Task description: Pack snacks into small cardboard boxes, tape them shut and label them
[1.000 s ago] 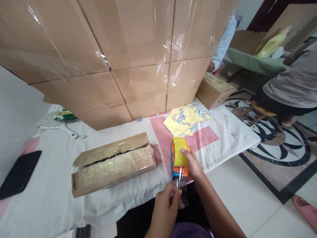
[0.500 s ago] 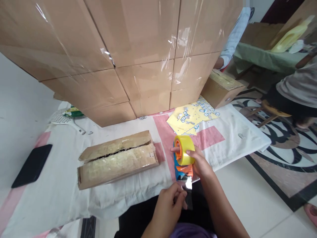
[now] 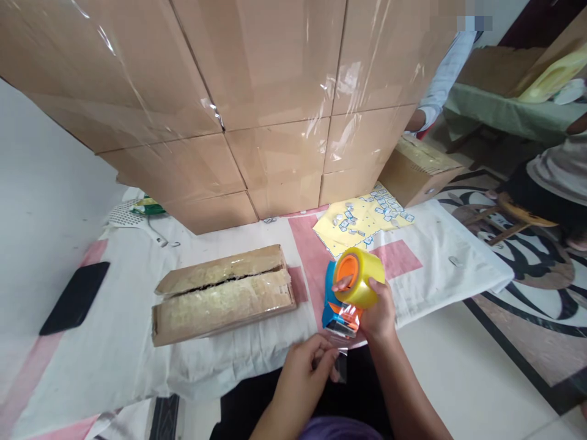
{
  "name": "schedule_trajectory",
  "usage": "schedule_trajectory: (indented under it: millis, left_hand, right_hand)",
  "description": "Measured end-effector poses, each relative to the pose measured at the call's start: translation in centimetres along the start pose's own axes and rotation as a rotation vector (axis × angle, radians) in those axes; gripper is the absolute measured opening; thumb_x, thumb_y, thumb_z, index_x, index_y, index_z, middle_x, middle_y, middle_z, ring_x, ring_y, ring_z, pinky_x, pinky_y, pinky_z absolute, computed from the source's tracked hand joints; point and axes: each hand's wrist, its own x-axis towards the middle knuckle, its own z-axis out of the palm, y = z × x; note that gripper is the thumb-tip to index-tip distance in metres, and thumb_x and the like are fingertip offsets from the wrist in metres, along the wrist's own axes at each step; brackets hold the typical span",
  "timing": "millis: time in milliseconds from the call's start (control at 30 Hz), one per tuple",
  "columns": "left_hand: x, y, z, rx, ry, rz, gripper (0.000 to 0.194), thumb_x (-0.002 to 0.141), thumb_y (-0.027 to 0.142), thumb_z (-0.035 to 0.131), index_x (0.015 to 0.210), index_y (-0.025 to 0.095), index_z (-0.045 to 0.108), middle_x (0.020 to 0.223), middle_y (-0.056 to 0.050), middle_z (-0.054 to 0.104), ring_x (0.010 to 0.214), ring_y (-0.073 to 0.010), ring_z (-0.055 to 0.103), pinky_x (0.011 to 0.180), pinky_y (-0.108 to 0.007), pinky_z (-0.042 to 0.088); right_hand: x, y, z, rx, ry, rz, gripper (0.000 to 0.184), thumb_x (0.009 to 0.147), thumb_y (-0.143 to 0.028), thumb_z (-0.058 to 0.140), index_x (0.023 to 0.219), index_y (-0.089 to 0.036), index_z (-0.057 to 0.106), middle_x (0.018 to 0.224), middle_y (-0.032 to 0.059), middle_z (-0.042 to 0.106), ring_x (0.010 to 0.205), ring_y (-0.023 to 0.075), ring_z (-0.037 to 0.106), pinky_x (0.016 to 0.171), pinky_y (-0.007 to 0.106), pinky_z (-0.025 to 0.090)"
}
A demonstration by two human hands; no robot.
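Observation:
My right hand (image 3: 378, 315) grips an orange and blue tape dispenser (image 3: 342, 308) that carries a roll of yellowish clear tape (image 3: 360, 282), tilted so the roll's orange core faces left. My left hand (image 3: 305, 373) pinches the free end of the clear tape (image 3: 340, 354) just below the dispenser's blade. To the left, a flat cardboard box (image 3: 222, 293) covered in clear tape lies on the white and pink cloth (image 3: 137, 373), its top flaps slightly parted along the seam.
A tall stack of taped cardboard cartons (image 3: 257, 104) fills the back. A yellow sheet with small blue pieces (image 3: 362, 217) lies behind the dispenser. A black phone (image 3: 74, 297) lies at left. Another person (image 3: 557, 174) sits on a stool at right, beside a small carton (image 3: 419, 171).
My right hand has tipped the dispenser over, turning the roll's orange core to the left. My left hand keeps its pinch on the tape end. The view has shifted right.

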Motion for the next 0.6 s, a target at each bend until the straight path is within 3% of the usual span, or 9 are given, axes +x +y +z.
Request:
schedule_trajectory:
  millis: [167,300,433,500,600]
  left_hand:
    - [-0.5,1.0,-1.1,0.061,0.009,0.072,0.026,0.096,0.034,0.055,0.074,0.023,0.063,0.066,-0.001,0.073,0.064,-0.0162,0.07,0.065,-0.023,0.048]
    - [-2.6,1.7,-1.7,0.199,-0.051,0.225,0.029,0.1,0.038,0.055,0.08,0.024,0.07,0.074,-0.004,0.075,0.067,-0.0167,0.07,0.065,-0.024,0.048]
    - [-3.6,1.9,-3.1,0.318,-0.097,0.345,0.027,0.101,0.031,0.053,0.084,0.025,0.072,0.074,-0.004,0.074,0.067,-0.0165,0.069,0.065,-0.024,0.049]
    - [-3.0,1.8,-4.5,0.328,0.03,0.354,0.025,0.1,0.028,0.053,0.083,0.024,0.072,0.071,-0.002,0.073,0.064,-0.0155,0.068,0.063,-0.023,0.048]
    - [-1.8,1.7,-6.8,0.287,0.272,0.252,0.027,0.098,0.034,0.054,0.079,0.023,0.069,0.069,0.0,0.071,0.063,-0.0151,0.066,0.063,-0.023,0.049]
  right_hand:
    - [-1.8,-1.4,0.3,-0.029,0.1,0.01,0.054,0.09,-0.067,0.05,0.067,-0.024,0.072,0.068,0.0101,0.069,0.079,0.033,0.069,0.078,0.046,0.055]
    - [-3.3,-3.3,0.6,-0.074,0.039,0.059,0.06,0.091,-0.069,0.043,0.058,-0.026,0.068,0.056,0.0088,0.059,0.078,0.0329,0.068,0.081,0.048,0.056]
    - [-4.2,-4.5,0.6,-0.048,-0.042,0.179,0.064,0.087,-0.075,0.042,0.05,-0.027,0.063,0.047,0.0057,0.049,0.06,0.0258,0.061,0.071,0.044,0.056]
    - [-5.0,-4.6,0.7,-0.039,-0.14,0.345,0.069,0.084,-0.08,0.043,0.043,-0.026,0.056,0.041,0.0047,0.045,0.047,0.021,0.052,0.059,0.04,0.053]
    - [-6.6,-4.3,0.8,-0.098,-0.241,0.545,0.073,0.08,-0.086,0.045,0.038,-0.028,0.046,0.032,0.0032,0.036,0.04,0.0199,0.048,0.051,0.037,0.048]
